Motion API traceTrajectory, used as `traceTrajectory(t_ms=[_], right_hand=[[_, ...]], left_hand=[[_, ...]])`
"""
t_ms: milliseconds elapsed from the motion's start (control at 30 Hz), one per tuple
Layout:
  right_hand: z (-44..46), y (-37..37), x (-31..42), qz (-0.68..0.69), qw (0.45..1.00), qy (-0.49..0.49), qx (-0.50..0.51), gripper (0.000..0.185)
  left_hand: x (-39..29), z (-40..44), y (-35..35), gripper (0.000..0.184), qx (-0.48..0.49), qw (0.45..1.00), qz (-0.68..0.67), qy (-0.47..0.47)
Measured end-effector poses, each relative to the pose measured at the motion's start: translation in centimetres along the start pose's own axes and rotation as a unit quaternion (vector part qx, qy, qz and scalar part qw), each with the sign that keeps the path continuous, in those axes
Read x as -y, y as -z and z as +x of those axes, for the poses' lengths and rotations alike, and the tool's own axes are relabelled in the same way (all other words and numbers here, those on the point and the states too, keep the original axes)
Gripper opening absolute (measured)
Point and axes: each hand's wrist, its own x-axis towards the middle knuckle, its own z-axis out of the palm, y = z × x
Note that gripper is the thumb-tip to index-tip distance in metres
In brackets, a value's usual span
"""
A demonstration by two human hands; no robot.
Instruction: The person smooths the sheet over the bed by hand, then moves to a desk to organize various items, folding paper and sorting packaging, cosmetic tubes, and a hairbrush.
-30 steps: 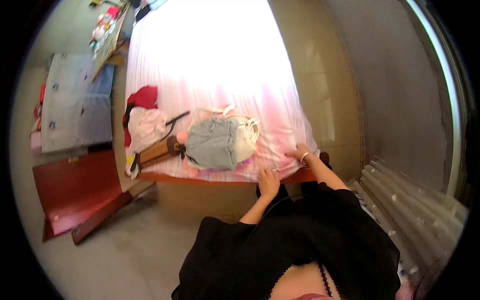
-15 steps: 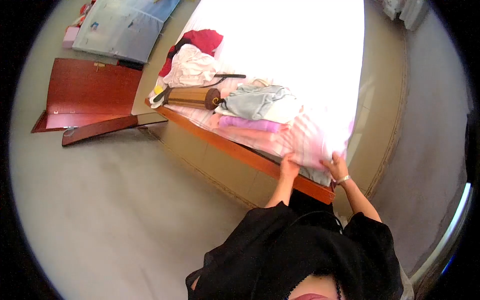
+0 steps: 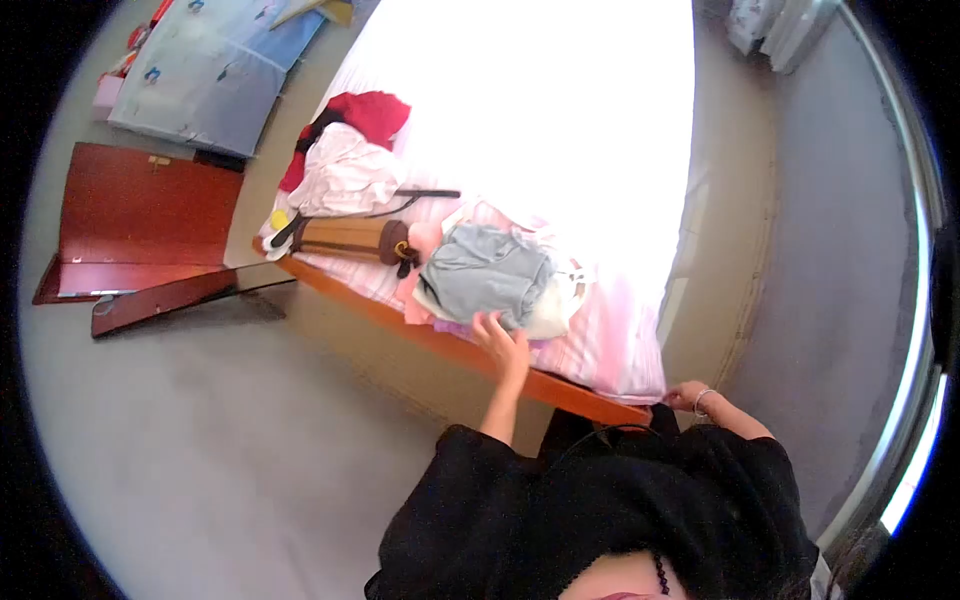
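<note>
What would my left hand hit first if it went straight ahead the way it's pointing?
Most likely the grey garment on top of the pile of clothes. The fingertips of your left hand look right at its near edge, though I can't tell from this view whether they touch it.

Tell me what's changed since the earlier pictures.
The left hand has moved from the sheet to the grey garment. The right hand remains by the bed corner, where the sheet, lifted earlier, now lies down. The brown cylinder and red cloth stayed put.
</note>
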Motion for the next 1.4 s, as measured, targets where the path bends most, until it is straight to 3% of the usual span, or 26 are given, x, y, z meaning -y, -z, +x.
traceTrajectory(t_ms=[100, 133, 233, 267, 367, 400, 433, 500, 567, 600, 667, 733, 767, 833, 867, 933, 967, 1033, 1167, 1233, 1367, 1400], right_hand=[[-0.9, 1.2, -4.1, -0.053, 0.998, -0.031, 0.018, 0.030], [-1.9, 2.0, -5.8, -0.038, 0.999, 0.010, -0.008, 0.029], [-3.6, 5.4, -10.6, -0.036, 0.997, -0.047, -0.046, 0.027], [-3.3, 7.0, -13.3, 0.085, 0.995, -0.035, -0.049, 0.024], [-2.8, 13.6, -19.8, 0.054, 0.991, -0.059, -0.109, 0.021], [-3.4, 15.5, -21.1, 0.038, 0.978, -0.016, -0.206, 0.019], [-4.2, 17.7, -22.6, 0.029, 0.980, -0.006, -0.197, 0.019], [-6.8, 19.6, -24.2, 0.250, 0.935, -0.105, -0.226, 0.017], [-7.8, 20.6, -28.6, 0.250, 0.932, -0.066, -0.253, 0.016], [-7.9, 20.0, -32.2, 0.256, 0.926, -0.036, -0.274, 0.016], [-9.7, 20.1, -36.1, 0.351, 0.891, -0.025, -0.288, 0.016], [-12.6, 22.6, -35.7, 0.364, 0.890, -0.067, -0.267, 0.016], [-13.8, 23.9, -35.8, 0.372, 0.890, -0.118, -0.234, 0.016], [-12.9, 26.2, -37.6, 0.320, 0.907, -0.097, -0.256, 0.017], [-12.1, 27.8, -38.5, 0.273, 0.920, -0.075, -0.273, 0.018], [-11.5, 32.1, -38.1, 0.292, 0.919, -0.055, -0.260, 0.019], [-11.1, 34.5, -37.0, 0.313, 0.918, -0.031, -0.241, 0.020], [-11.7, 40.7, -31.7, 0.257, 0.931, -0.066, -0.252, 0.022], [-4.1, 49.7, -29.4, 0.302, 0.910, -0.004, -0.284, 0.026], [-2.3, 54.6, -25.6, 0.216, 0.915, 0.029, -0.340, 0.024], [1.4, 61.2, -23.7, 0.136, 0.930, 0.049, -0.338, 0.024], [1.9, 62.4, -24.2, 0.126, 0.938, 0.072, -0.315, 0.024]], left_hand=[[-2.7, 5.4, -0.2, 0.053, 0.021, 0.993, 0.075, -0.084], [-4.3, 6.2, -0.3, 0.053, 0.022, 0.994, 0.063, -0.089], [-7.9, 6.1, -1.8, 0.080, 0.260, 0.943, 0.204, 0.024], [-7.1, 4.8, -3.2, 0.086, 0.337, 0.896, 0.287, 0.043], [-5.8, 1.8, -5.7, 0.090, 0.315, 0.875, 0.364, 0.048], [-6.8, 3.1, -6.1, 0.090, 0.305, 0.878, 0.364, 0.060], [-7.9, 3.6, -6.0, 0.085, 0.327, 0.867, 0.363, 0.093], [-9.5, 3.6, -5.8, 0.080, 0.357, 0.846, 0.372, 0.133], [-10.4, 5.3, -7.9, 0.066, 0.341, 0.842, 0.352, 0.227], [-10.2, 5.0, -10.2, 0.066, 0.332, 0.844, 0.353, 0.230], [-10.5, 4.2, -15.6, 0.054, 0.037, 0.908, 0.415, 0.046], [-17.5, 4.0, -15.5, 0.052, 0.113, 0.980, 0.158, -0.051], [-18.7, 2.2, -17.3, 0.052, 0.187, 0.978, 0.093, 0.006], [-19.4, -1.2, -19.5, 0.049, 0.287, 0.952, 0.105, 0.024], [-19.9, -1.4, -20.6, 0.046, 0.311, 0.932, 0.186, -0.016], [-23.5, 0.5, -20.3, 0.040, 0.485, 0.850, 0.135, 0.155], [-23.9, 0.2, -20.6, 0.040, 0.487, 0.850, 0.134, 0.153], [-24.7, -0.6, -21.5, 0.034, 0.283, 0.945, 0.076, 0.147], [-28.0, 6.3, -26.4, 0.034, 0.217, 0.969, 0.079, 0.086], [-29.1, 11.0, -30.4, 0.034, 0.073, 0.986, 0.098, -0.113], [-32.6, 19.6, -35.9, 0.035, 0.074, 0.987, 0.074, -0.118], [-32.6, 20.4, -37.1, 0.034, 0.149, 0.982, 0.103, -0.062]])
